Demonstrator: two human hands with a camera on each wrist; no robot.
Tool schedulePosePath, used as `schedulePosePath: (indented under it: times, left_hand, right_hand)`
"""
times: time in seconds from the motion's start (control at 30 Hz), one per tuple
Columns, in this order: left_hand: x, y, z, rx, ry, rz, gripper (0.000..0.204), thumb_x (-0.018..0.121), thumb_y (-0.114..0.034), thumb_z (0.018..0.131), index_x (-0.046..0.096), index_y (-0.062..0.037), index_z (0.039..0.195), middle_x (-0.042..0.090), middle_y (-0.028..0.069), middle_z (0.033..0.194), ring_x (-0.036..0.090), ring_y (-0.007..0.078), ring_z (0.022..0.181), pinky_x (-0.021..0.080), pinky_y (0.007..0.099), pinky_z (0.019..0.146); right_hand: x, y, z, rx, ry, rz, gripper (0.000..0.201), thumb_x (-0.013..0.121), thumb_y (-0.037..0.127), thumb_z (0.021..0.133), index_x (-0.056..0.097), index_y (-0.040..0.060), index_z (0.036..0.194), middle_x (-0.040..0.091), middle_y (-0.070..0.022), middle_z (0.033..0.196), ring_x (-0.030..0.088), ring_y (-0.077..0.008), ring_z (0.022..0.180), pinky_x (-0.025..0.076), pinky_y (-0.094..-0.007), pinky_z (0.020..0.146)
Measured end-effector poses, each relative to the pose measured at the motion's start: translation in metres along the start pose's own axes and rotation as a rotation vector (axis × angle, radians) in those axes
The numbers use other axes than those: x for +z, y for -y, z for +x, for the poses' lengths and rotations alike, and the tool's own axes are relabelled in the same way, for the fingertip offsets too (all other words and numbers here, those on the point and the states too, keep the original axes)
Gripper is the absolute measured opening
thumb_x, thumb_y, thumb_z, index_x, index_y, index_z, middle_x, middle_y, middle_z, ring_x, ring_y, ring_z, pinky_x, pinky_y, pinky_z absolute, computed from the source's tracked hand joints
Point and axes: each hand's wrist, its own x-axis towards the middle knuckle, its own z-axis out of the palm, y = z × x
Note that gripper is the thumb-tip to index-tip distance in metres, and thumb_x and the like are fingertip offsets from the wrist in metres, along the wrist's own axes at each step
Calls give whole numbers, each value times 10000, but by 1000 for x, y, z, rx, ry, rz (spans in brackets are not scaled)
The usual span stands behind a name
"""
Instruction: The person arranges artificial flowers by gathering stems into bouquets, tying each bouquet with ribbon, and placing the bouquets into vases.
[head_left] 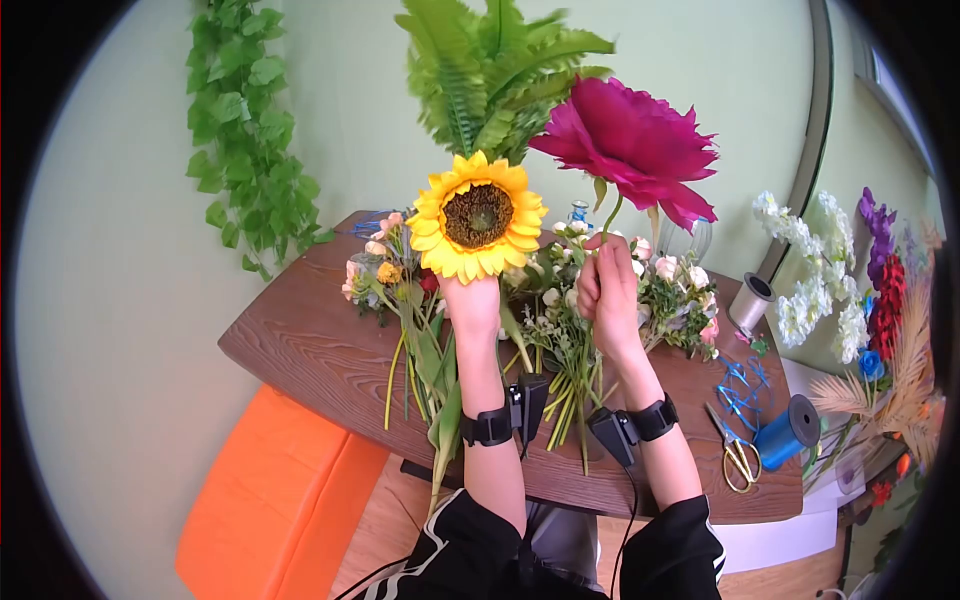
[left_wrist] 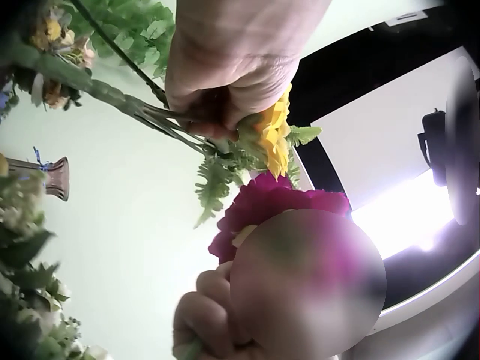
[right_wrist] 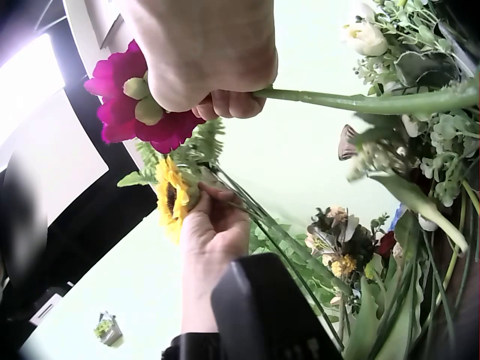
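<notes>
My left hand (head_left: 473,302) grips a sunflower (head_left: 480,216) just below its yellow head, together with the stems of green fern leaves (head_left: 455,90) that rise behind it. In the left wrist view the gathered stems (left_wrist: 142,112) run out from between the fingers. My right hand (head_left: 612,290) pinches the stem of a large magenta flower (head_left: 630,140), its bloom upright above the fist. The magenta flower stands to the right of the sunflower. In the right wrist view its thick green stem (right_wrist: 352,101) extends out past my curled fingers.
Pink and white flowers (head_left: 668,268) with long stems lie across the brown table (head_left: 300,320). Gold-handled scissors (head_left: 740,465), a blue ribbon spool (head_left: 790,432) and a silver spool (head_left: 750,300) sit at the right. An orange seat (head_left: 260,490) stands at the left, below ivy (head_left: 240,110).
</notes>
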Motion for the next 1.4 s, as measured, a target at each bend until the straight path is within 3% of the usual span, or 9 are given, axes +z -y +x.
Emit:
schedulePosePath:
  times: [0.23,0.4,0.53,0.63,0.87,1.07,1.17,1.3,1.4]
  left_hand:
    - [19,-8,-2,81,105,-73,449,518,27,749,325,-14,1153,413,54,1110,411,147,1013,326,286,884]
    - [33,-2,-13,-80,71,-267,443,496,48,755,324,-27,1157,414,46,1106,425,137,993,353,279,857]
    - [36,22,-16,-225,99,-409,466,478,46,764,293,-51,1181,407,41,1113,429,148,993,362,295,861]
    - [43,28,-25,-240,42,-469,453,467,39,775,293,-61,1181,406,47,1112,433,167,999,359,315,869]
    - [38,26,-31,-314,40,-254,316,488,-17,774,398,-59,1075,499,15,915,496,104,700,393,212,473]
    - [36,41,-37,-295,114,-163,357,498,-32,769,381,-39,1106,480,27,974,482,105,797,417,233,595]
    - [41,49,-43,-323,105,-55,408,494,-37,785,337,-19,1162,423,59,1114,428,146,1003,354,286,852]
    - [41,58,-46,-306,118,-55,436,511,-44,779,327,-12,1174,412,55,1140,425,147,1013,345,278,860]
    - [34,66,-41,-81,104,128,394,523,-56,767,375,4,1127,439,73,1114,438,158,1001,350,282,853]
  right_hand:
    - [3,-6,0,-50,3,53,185,298,265,901,370,98,935,303,25,561,208,-34,373,159,-168,335]
    - [0,-16,3,-71,-21,-34,198,269,274,905,319,89,858,425,-39,698,403,-91,493,268,-184,349]
    - [4,-22,3,-81,-73,-8,189,261,252,907,304,71,937,438,-62,759,412,-76,526,311,-175,408]
    - [2,-17,0,80,-85,-109,178,301,243,897,299,68,928,435,-53,774,414,-70,584,309,-180,413]
    - [-7,-35,6,-112,-28,-77,176,453,65,822,292,55,894,403,-22,768,401,-67,616,342,-194,498]
    - [-10,-40,8,-228,-162,-150,162,452,30,807,300,50,857,368,-22,799,370,-80,672,337,-202,575]
    - [-16,-41,12,-296,-216,-217,164,459,31,802,306,53,856,352,-14,799,338,-82,701,311,-199,627]
    - [-20,-34,13,-287,-238,-185,169,461,23,794,308,53,859,344,-7,794,324,-78,710,301,-201,643]
    - [-19,-29,12,-275,-223,-175,178,457,10,790,306,48,877,355,-10,811,348,-77,742,319,-209,667]
